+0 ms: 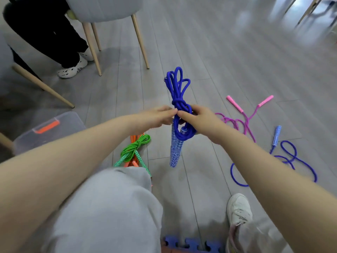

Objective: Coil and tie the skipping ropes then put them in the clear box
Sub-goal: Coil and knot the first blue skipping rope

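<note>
On a grey plank floor the lidded clear box [49, 132] sits low to the left, on the left hand's [155, 116] side. That hand and the right hand [197, 119] pinch the blue rope [177, 99] at its knot. The bundle stands upright in mid-air, loops up, patterned handles hanging.

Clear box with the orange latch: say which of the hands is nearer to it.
Left. The left hand is just right of the clear box; the right hand lies farther right, beyond the blue rope.

Bare forearms without sleeves, light grey trousers [109, 207] and a worn white lace-up sneaker [238, 209].
</note>
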`<state>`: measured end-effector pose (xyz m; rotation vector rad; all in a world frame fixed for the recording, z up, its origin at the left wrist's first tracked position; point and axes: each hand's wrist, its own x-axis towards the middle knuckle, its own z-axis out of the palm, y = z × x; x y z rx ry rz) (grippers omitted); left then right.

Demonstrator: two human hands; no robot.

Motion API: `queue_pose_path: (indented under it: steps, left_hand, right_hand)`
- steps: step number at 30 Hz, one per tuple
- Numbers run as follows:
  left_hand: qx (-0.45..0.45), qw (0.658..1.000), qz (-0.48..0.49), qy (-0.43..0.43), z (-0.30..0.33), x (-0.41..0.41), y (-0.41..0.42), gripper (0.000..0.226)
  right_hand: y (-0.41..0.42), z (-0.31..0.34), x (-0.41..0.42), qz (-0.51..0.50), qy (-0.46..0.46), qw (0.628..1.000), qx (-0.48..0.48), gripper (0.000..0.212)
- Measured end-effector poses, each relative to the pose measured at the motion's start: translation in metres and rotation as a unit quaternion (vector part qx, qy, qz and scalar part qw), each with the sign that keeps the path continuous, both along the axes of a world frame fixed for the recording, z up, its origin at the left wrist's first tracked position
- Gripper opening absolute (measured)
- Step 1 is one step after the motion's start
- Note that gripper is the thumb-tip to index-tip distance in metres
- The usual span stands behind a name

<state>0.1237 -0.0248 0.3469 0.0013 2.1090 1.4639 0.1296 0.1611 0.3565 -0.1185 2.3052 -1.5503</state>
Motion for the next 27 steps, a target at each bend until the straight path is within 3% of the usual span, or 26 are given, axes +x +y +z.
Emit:
queue_pose_path:
  steps: [2,5,10,19,22,27]
  left_hand:
    - [0.03,0.998,0.048,-0.004,-0.026,-0.011,-0.005,0.05]
    - [0.055,0.993,0.108,-0.017,-0.064,-0.027,-0.011,0.026]
    - [-0.037,0.993,0.108,-0.022,-0.132,-0.051,-0.028,0.02]
    - [-0.137,0.976,0.14,-0.092,-0.266,-0.078,-0.054,0.022]
    - [-0.179,0.968,0.15,-0.092,-0.293,-0.079,-0.067,0.022]
    - [-0.222,0.965,0.125,-0.057,-0.318,-0.077,-0.086,0.046]
  right_hand:
    - [-0.016,-0.023,-0.014,-0.013,-0.025,0.999,-0.032,0.028]
    - [-0.04,-0.067,-0.035,-0.066,-0.061,0.995,-0.052,0.028]
    - [-0.065,-0.152,-0.063,-0.084,-0.093,0.992,0.008,0.023]
    - [-0.104,-0.268,-0.088,-0.07,-0.249,0.966,0.0,0.011]
    - [-0.117,-0.297,-0.094,-0.1,-0.26,0.96,-0.004,0.021]
    - [-0.136,-0.35,-0.097,-0.11,-0.284,0.952,-0.006,0.026]
